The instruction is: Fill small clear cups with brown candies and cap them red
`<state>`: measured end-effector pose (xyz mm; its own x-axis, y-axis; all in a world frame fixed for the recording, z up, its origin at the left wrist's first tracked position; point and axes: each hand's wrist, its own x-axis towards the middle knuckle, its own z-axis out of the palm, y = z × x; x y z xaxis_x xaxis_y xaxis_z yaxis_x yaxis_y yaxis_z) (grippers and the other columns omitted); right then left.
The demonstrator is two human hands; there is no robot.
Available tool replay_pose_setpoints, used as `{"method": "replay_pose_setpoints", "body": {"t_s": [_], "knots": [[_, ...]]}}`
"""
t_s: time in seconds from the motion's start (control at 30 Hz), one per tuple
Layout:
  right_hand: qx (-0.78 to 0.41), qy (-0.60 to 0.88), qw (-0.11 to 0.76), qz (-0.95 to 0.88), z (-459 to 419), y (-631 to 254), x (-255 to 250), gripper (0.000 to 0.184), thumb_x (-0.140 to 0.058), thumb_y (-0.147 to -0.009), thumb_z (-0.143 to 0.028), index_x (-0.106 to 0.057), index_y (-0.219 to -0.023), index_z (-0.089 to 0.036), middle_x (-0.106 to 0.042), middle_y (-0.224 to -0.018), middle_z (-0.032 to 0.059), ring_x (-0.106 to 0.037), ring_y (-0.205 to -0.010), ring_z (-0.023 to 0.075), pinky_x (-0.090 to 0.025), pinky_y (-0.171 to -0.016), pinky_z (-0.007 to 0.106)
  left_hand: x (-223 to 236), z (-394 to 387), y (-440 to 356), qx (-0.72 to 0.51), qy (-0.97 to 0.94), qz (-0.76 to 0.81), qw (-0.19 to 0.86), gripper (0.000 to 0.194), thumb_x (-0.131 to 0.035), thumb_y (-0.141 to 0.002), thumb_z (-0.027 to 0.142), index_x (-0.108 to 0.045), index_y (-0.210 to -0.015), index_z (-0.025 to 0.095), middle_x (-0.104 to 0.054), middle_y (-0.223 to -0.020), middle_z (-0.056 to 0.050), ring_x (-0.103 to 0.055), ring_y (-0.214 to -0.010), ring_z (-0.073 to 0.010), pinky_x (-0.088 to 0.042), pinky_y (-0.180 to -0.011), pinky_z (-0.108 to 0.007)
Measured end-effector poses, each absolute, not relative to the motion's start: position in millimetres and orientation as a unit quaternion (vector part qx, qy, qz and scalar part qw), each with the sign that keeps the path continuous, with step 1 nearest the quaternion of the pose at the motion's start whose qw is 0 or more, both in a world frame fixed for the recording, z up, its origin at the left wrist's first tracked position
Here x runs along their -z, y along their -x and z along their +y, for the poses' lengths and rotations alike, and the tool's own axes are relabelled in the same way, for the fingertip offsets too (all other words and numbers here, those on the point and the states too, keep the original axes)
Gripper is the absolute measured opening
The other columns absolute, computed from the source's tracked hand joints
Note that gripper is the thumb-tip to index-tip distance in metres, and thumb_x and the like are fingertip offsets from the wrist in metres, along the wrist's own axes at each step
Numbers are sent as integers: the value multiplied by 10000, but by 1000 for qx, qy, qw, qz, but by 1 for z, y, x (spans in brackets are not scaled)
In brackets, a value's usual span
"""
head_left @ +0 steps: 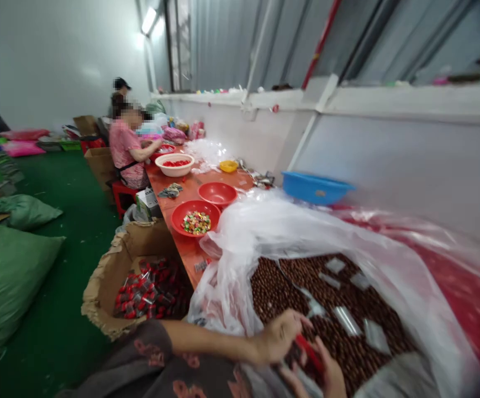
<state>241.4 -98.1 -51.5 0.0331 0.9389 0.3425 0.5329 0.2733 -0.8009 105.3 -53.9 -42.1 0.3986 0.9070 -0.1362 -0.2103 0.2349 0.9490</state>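
My left hand [279,337] and my right hand [326,376] meet low in the view, and both pinch a small red strip-like item [308,352]. Right beneath them lies a heap of shiny brown round pieces [331,298], possibly nuts or chocolates, inside a white plastic liner [240,271]. Several small clear packets [346,320] rest on top of the heap. To the left, a torn cardboard box [119,282] holds many red-and-clear small packets [148,293].
A long orange table [190,190] carries red bowls, one with colourful sweets [196,223], and a white basin [174,164]. A person in a pink top [126,146] sits at it. A blue basin [315,188] stands beyond the liner. Green sacks [3,282] lie on the green floor.
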Motion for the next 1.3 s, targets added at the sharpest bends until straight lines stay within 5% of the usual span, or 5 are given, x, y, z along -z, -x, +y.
{"method": "replay_pose_setpoints", "body": {"t_s": [0.2, 0.37, 0.53, 0.93, 1.3], "knots": [[-370, 615, 541, -438, -101, -235, 25, 390, -637, -811, -519, -670, -949, -155, -670, -846, 58, -612, -745, 153, -527, -719, 304, 8, -40, -87, -386, -427, 352, 738, 640, -309, -887, 653, -413, -1313, 187, -572, -597, 34, -486, -402, -112, -400, -395, -202], [-340, 595, 573, -449, -88, -226, 25, 481, -584, -876, -482, -593, -1243, -170, -665, -982, 73, -621, -802, 141, -539, -747, 313, 8, -37, -89, -367, -416, 359, 750, 678, -257, -929, 667, -405, -1372, 176, -557, -582, 42, -467, -396, -102, -387, -396, -187], [-176, 553, 418, -699, -91, -230, 28, 797, -622, -842, -544, -324, -1508, -224, -558, -1280, 126, -544, -1154, 242, -475, -989, 451, 14, -41, -93, -356, -450, 370, 731, 780, -205, -909, 739, -457, -1365, 158, -562, -601, 18, -520, -466, -113, -422, -465, -205], [2, 536, 306, -787, -96, -229, 27, 640, -538, -890, -519, -429, -1365, -104, -571, -1200, 194, -524, -1104, 292, -466, -939, 461, 15, -47, -98, -342, -427, 421, 724, 446, -434, -943, 458, -510, -1268, 162, -560, -707, 14, -499, -534, -95, -409, -497, -201], [47, 475, 314, -821, -100, -215, 44, 697, -550, -893, -521, -394, -1414, -86, -594, -1213, 203, -550, -1116, 287, -467, -895, 405, 33, -63, -72, -362, -409, 385, 744, 455, -412, -936, 506, -463, -1224, 157, -535, -659, 32, -499, -468, -94, -405, -469, -206]]}}
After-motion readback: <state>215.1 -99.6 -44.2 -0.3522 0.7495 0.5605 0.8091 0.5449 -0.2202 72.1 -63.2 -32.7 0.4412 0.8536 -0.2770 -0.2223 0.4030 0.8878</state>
